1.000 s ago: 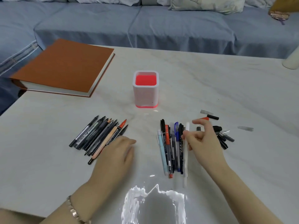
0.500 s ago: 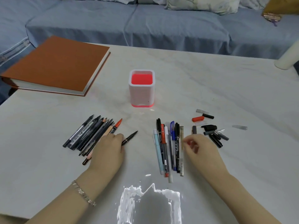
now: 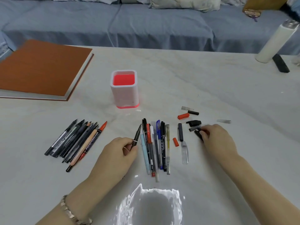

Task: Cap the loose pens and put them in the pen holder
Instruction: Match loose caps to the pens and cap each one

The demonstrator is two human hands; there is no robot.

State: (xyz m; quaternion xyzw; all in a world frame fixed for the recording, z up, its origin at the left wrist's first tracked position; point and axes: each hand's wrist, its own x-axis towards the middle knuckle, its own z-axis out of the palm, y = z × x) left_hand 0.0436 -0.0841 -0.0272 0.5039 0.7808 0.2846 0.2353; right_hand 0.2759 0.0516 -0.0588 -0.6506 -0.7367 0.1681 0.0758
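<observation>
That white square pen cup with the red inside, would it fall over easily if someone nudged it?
The white square plastic pen holder with the red inside stands taller than it is wide and looks empty, so it is likely light. On the glossy marble-patterned table a low push might slide it, while a knock near the rim would more likely tip it.

The pen holder (image 3: pixel 124 95) stands mid-way on the table (image 3: pixel 211 88), a book (image 3: pixel 40 69) at the far left corner. Pens (image 3: pixel 155 146) lie before it, caps (image 3: pixel 190 124) right of them.
</observation>
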